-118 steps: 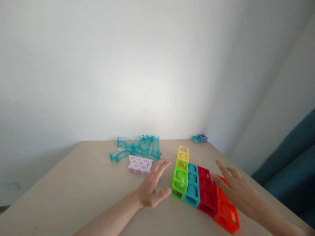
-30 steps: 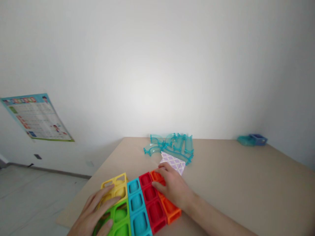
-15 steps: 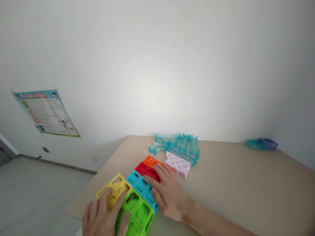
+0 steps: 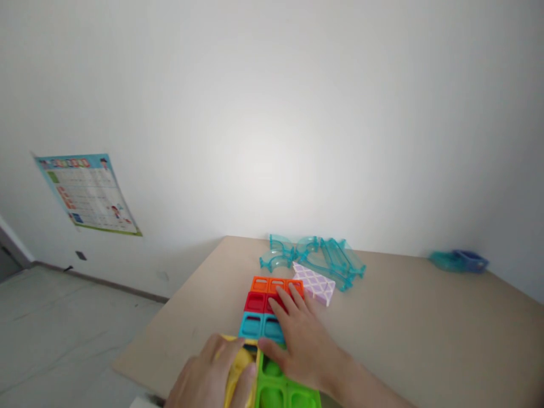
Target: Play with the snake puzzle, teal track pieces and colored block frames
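Orange [image 4: 260,284], red [image 4: 255,302] and light blue [image 4: 251,326] rows of square plastic frame pieces lie edge to edge on the table. Nearer to me are a green frame piece [image 4: 272,395] and, left of it, a yellow frame piece [image 4: 238,365]. My left hand [image 4: 208,371] is curled over the yellow piece, which it partly hides. Fingers spread, my right hand [image 4: 308,351] rests across the right side of the rows, its thumb near the yellow-green seam. It covers parts of the red, blue and green pieces.
A purple box with white lattice lines [image 4: 317,283] lies just beyond my right hand. Clear teal track pieces [image 4: 314,258] are grouped by the wall. A blue bin [image 4: 470,260] with teal parts stands at the back right. The table's left edge drops to the floor.
The frame pieces have turned clockwise, and their rows now run straighter away from me. The yellow piece and my left hand have shifted right; my right hand has moved slightly right.
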`<action>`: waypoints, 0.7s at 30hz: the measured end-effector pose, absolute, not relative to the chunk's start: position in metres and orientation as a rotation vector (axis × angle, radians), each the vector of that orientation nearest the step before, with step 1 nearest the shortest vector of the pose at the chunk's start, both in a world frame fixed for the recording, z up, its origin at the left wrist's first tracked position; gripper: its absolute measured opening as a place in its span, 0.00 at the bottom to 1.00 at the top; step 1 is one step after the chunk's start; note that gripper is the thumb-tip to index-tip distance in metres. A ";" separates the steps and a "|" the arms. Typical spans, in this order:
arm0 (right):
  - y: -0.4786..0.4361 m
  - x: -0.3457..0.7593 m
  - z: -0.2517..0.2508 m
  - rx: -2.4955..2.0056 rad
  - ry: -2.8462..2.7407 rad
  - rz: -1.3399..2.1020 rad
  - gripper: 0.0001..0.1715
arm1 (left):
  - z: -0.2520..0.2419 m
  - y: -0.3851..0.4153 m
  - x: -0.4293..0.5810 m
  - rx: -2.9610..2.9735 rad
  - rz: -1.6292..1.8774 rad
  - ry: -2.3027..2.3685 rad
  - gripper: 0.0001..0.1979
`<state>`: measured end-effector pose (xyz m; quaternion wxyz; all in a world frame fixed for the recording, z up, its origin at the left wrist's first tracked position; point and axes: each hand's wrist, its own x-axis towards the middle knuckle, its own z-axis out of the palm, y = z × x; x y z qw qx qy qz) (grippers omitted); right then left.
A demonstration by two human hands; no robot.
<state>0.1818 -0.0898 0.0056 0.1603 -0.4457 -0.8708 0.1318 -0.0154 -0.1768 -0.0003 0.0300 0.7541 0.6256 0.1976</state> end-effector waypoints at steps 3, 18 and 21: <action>-0.096 0.177 0.003 -1.249 -2.524 0.403 0.44 | 0.021 -0.131 -0.034 2.315 0.716 1.708 0.17; -0.095 0.182 0.010 -1.277 -2.560 0.214 0.41 | -0.029 -0.048 -0.063 2.019 0.849 0.780 0.18; -0.102 0.176 0.012 -1.340 -2.542 0.148 0.38 | -0.030 -0.034 -0.059 2.003 0.832 0.721 0.15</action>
